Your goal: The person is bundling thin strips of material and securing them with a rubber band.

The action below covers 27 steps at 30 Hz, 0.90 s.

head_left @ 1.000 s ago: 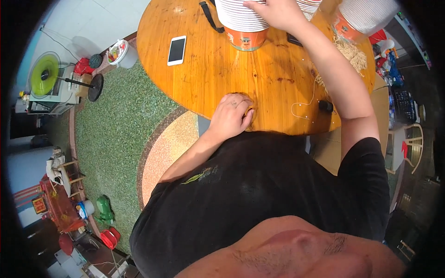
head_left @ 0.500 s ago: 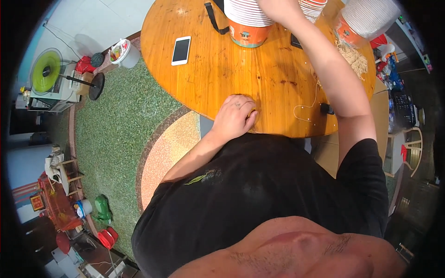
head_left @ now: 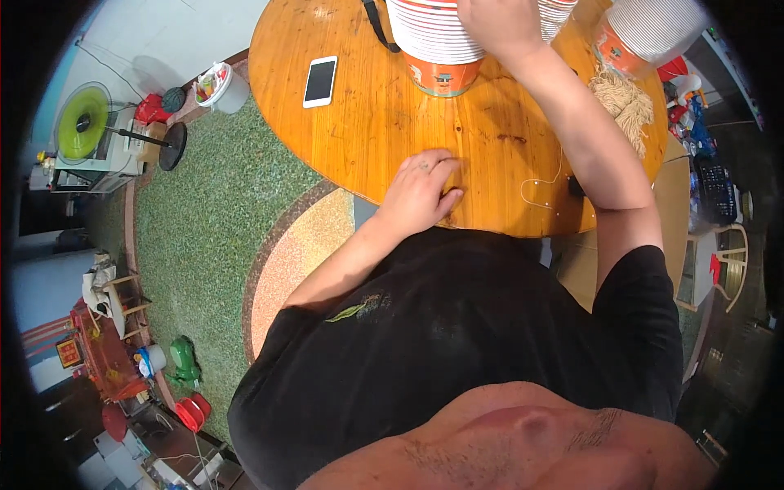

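Orange at its base and ringed with white rims above, the stack of tubs (head_left: 437, 41) stands at the top centre of the frame, its upper end cut off by the edge. Your right hand (head_left: 506, 31) reaches up to the right side of that stack, overlapping the rims; you have its fingertips partly out of sight, so I cannot tell whether its grip is clamped on the tubs or only touching them. Your left hand (head_left: 420, 189) lies palm down near the centre of the frame, on the near edge of the wooden bench (head_left: 367, 122), its grip relaxed, thumb and fingers apart.

To the left of the stack you have a black strap (head_left: 380, 28), and farther left a white phone (head_left: 320, 82) with a dark screen. Behind your right wrist a second stack (head_left: 558, 16) shows in part. At the upper right stands a third stack (head_left: 653, 33), with a bundle of pale string (head_left: 625, 110) just below it. A thin cord (head_left: 525, 194) curls on the bench left of your right forearm. At the upper left of the frame, a green fan (head_left: 83, 122) stands near a white bin (head_left: 226, 91)
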Each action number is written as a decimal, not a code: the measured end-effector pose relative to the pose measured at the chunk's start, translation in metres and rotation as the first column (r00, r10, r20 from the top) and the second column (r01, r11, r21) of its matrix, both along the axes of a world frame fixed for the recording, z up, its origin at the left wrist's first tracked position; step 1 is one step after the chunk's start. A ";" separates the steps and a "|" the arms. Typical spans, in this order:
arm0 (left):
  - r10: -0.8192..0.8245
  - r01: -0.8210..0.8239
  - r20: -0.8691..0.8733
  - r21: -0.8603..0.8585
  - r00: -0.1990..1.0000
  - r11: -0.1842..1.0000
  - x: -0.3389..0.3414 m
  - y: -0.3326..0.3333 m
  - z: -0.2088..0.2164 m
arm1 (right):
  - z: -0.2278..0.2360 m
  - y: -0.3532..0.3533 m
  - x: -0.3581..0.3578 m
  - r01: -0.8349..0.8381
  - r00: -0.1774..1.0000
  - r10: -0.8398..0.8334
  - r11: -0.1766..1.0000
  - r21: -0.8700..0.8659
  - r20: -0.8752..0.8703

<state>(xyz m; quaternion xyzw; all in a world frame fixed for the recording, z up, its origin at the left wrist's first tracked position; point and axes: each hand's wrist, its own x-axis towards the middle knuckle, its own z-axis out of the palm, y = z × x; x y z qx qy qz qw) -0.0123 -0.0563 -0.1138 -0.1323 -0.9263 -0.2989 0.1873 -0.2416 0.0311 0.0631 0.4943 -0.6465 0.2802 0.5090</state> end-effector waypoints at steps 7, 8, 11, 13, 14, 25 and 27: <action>-0.067 0.074 -0.057 0.146 0.996 0.987 -0.080 -0.008 0.018 | 0.037 0.043 0.044 0.088 0.994 -0.067 0.959 -0.268 0.090; -0.116 0.125 -0.060 0.198 0.991 0.972 -0.097 -0.008 0.020 | 0.043 0.061 0.052 0.073 0.983 -0.011 0.939 -0.337 0.182; -0.010 -0.005 0.045 0.330 0.999 0.944 -0.120 -0.022 0.005 | -0.002 0.119 0.043 -0.022 0.951 0.133 0.931 -0.365 0.281; -0.036 0.005 0.063 0.443 0.997 0.897 -0.133 -0.024 0.004 | -0.027 0.141 0.072 0.133 0.952 -0.024 0.931 -0.340 0.306; -0.052 0.027 0.043 0.451 0.998 0.892 -0.138 -0.026 0.005 | -0.046 0.151 0.083 0.196 0.923 -0.064 0.927 -0.319 0.380; 0.172 0.014 -0.345 0.476 0.923 0.879 -0.103 -0.034 0.015 | -0.153 0.154 0.125 -0.149 0.890 0.072 0.979 0.139 0.449; -0.030 0.186 -0.483 0.279 0.875 0.942 -0.072 -0.027 0.026 | -0.163 0.151 0.119 -0.221 0.885 0.131 0.963 0.154 0.447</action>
